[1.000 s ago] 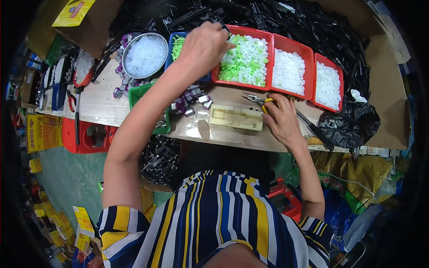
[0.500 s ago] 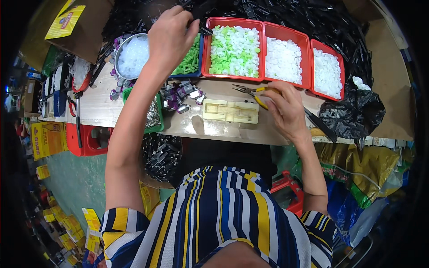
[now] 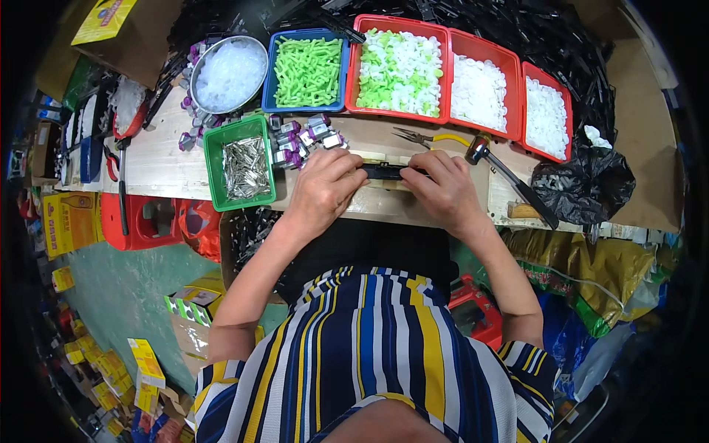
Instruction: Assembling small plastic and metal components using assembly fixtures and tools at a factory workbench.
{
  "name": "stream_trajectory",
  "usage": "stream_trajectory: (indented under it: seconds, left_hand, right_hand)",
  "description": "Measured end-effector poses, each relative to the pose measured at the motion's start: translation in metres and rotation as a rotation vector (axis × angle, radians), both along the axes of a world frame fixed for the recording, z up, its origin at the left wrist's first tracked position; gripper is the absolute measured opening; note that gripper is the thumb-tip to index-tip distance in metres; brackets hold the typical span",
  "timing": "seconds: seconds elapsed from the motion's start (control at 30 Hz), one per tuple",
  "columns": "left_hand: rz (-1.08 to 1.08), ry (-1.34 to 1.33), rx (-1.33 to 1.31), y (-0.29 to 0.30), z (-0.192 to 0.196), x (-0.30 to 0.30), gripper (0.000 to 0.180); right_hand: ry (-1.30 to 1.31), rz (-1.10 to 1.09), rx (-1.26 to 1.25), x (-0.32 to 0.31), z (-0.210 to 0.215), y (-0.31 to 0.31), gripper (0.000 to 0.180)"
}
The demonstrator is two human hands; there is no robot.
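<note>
The bench [image 3: 170,159] runs across in front of me, its back edge lined with trays so each kind of part sits within a reach: a blue tray [image 3: 307,70] of green pieces, a red tray [image 3: 399,70] of mixed green and white ones, two more red trays [image 3: 480,92] of white parts, and a steel bowl [image 3: 229,74] of clear bits on the left. A green tub [image 3: 244,168] of metal pins stands close by my left hand, with purple-capped parts [image 3: 303,140] spilled just beside it. The hammer [image 3: 509,181] and pliers [image 3: 425,138] lie off to the right, handy but out of the work.

Right at the edge, between both hands, is the black strip [image 3: 384,171], lying on a pale block. My left hand [image 3: 325,184] pinches its left end, fingers curled and pressed together. My right hand [image 3: 443,188] grips the other end likewise, so it stays level.
</note>
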State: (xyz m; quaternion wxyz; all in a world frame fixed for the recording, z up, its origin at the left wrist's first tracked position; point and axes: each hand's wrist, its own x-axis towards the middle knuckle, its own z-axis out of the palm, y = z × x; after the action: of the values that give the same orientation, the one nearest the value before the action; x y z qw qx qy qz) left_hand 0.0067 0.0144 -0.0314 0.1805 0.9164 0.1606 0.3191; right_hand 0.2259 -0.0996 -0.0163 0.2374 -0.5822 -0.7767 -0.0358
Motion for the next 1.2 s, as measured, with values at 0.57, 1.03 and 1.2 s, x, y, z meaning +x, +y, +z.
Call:
stream_trajectory:
  seconds: [0.57, 1.03, 1.2]
  left_hand:
    - [0.115, 0.097, 0.124, -0.016, -0.008, -0.004, 0.028]
    - [0.312, -0.080, -0.048, -0.029, -0.014, -0.015, 0.043]
    - [0.392, -0.165, -0.133, -0.026, -0.014, -0.009, 0.055]
  right_hand:
    - [0.058, 0.064, 0.055, -0.008, -0.013, 0.005, 0.017]
    - [0.207, 0.026, -0.181, -0.055, 0.014, 0.084, 0.028]
    - [0.090, 0.008, -0.172, -0.067, 0.007, 0.097, 0.026]
